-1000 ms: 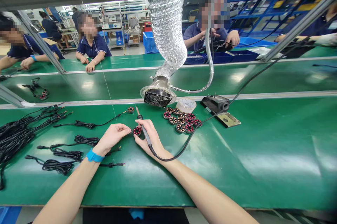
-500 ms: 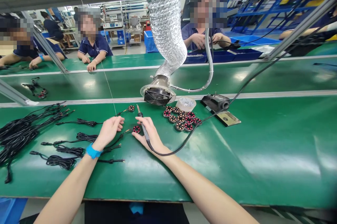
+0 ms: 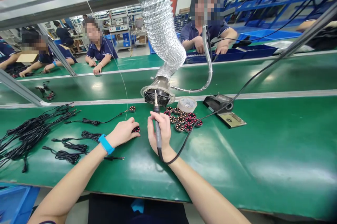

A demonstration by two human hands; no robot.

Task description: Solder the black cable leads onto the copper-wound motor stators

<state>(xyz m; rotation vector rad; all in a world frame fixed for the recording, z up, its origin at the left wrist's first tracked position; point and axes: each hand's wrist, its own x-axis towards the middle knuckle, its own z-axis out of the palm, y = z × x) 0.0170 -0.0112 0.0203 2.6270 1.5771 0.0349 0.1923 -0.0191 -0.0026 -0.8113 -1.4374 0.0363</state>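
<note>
My right hand is closed around a soldering iron, its tip pointing up in front of the fan of the fume hood. My left hand, with a blue band on the wrist, has its fingers on a small round motor stator with a black and red face. A thin solder wire hangs from above and runs down to the left hand; whether the fingers pinch it is hidden. Just beyond, a second stator is joined to a black cable.
Several stators cluster by a tape roll, with an iron stand to their right. Coiled cables and a cable heap lie left. A silver duct hangs above; co-workers sit across the bench.
My right hand has lifted the soldering iron away from the stator, to the right. My left hand has moved right and onto the stator. The view has shifted slightly.
</note>
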